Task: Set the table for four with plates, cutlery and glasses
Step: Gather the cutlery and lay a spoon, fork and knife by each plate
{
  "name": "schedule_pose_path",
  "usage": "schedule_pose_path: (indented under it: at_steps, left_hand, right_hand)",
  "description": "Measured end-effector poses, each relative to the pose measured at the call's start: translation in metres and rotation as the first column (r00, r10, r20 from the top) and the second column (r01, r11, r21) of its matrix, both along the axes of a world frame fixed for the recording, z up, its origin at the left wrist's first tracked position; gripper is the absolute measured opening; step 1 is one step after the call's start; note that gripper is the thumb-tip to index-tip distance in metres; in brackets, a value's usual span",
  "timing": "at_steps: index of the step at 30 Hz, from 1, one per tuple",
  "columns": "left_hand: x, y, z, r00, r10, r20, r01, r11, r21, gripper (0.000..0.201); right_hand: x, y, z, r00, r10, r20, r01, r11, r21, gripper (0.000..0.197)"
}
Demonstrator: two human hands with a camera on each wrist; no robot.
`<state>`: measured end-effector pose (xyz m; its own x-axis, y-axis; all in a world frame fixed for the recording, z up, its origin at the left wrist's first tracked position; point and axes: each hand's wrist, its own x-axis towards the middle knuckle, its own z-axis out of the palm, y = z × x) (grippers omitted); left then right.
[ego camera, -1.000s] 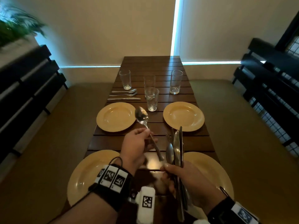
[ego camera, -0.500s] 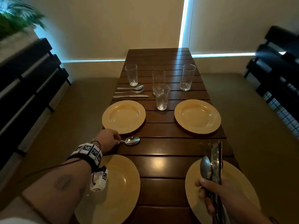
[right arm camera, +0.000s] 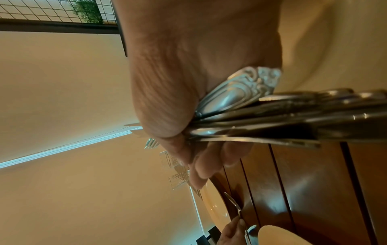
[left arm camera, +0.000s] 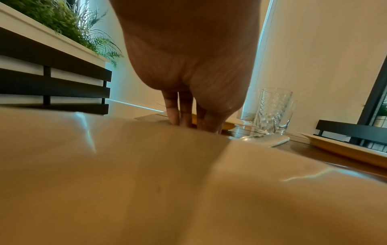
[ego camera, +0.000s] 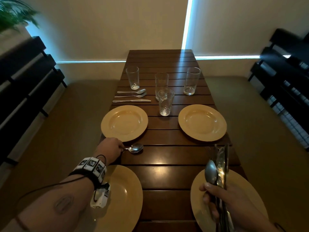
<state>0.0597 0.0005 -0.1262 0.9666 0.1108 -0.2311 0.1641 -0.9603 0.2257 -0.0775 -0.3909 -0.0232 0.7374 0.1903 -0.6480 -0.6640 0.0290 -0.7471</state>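
Four yellow plates sit on the slatted wooden table (ego camera: 160, 173): far left (ego camera: 107, 131), far right (ego camera: 220, 131), near left (ego camera: 133, 198), near right (ego camera: 247, 186). A spoon (ego camera: 136, 148) lies flat between the two left plates, and my left hand (ego camera: 121, 149) pinches its handle. In the right wrist view the spoon (right arm camera: 232, 203) shows that pinch. My right hand (ego camera: 212, 195) grips an upright cutlery bundle (ego camera: 220, 164) over the near right plate. Beyond the far left plate lie a spoon (ego camera: 132, 92), fork (ego camera: 130, 96) and knife (ego camera: 131, 100). Several glasses (ego camera: 165, 102) stand at the table's far half.
Dark slatted bench backs stand on the left (ego camera: 25, 77) and the right (ego camera: 284, 77), with tan seat cushions (ego camera: 66, 123) along both long sides. A green plant (ego camera: 13, 14) sits top left. The far end of the table meets the wall.
My left hand carried the spoon from mid-air at the table's centre down to the left and laid it between the left plates. My right hand moved right with the bundle.
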Motion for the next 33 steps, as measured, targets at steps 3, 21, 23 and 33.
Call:
schedule_pose_path:
  at_steps: [3,21,23,33]
  left_hand:
    - [0.001,-0.001,-0.003,0.999,0.006,0.036,-0.006,1.0,0.001,0.018]
    - [-0.083,-0.146,0.121,0.98,-0.103,0.171,0.18,0.823,-0.538,0.007]
    - [-0.101,-0.188,0.131,0.993,-0.074,0.096,0.121,0.621,-0.775,0.012]
    - [-0.115,-0.249,0.138,1.0,0.013,0.022,0.018,0.256,-0.966,0.012]
  right_hand:
    - [-0.006,0.0,-0.003,0.998,-0.059,-0.002,0.059,0.997,0.047,0.032]
    - [-0.025,-0.013,0.001,0.999,-0.017,0.049,-0.004,0.916,0.402,0.028]
    - [-0.03,-0.012,0.004,0.998,0.004,0.057,-0.028,0.9,0.434,0.029]
    - [-0.057,-0.03,0.015,0.994,0.036,0.099,-0.077,0.893,0.443,0.025]
